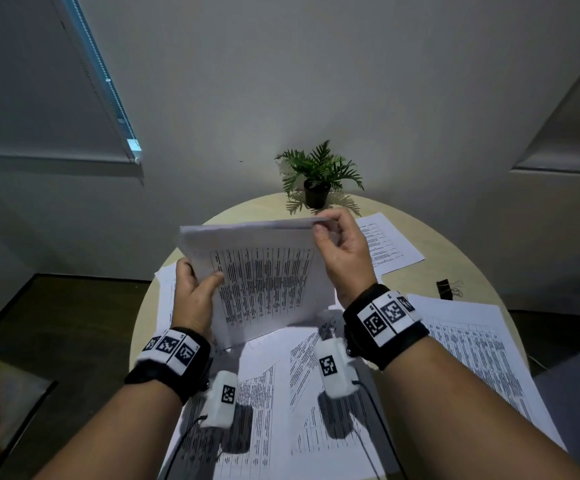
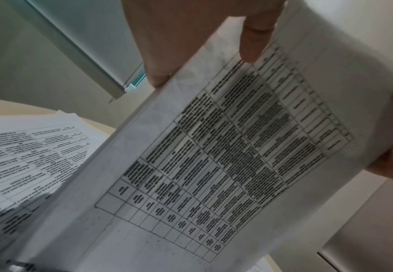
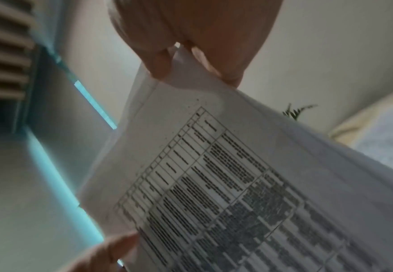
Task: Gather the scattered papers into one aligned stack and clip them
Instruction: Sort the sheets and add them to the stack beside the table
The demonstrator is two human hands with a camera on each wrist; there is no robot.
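Note:
A thin stack of printed papers stands upright above the round table, its table of text facing me. My left hand grips its left edge, thumb on the front. My right hand pinches the top right corner between thumb and fingers. The left wrist view shows the same stack of papers with my left thumb on it. In the right wrist view the right fingertips pinch the papers' corner. Loose sheets lie scattered below. A black binder clip lies at the right.
The round beige table bears more printed sheets at the right, far right and left. A small potted fern stands at the far edge. Dark floor lies to the left.

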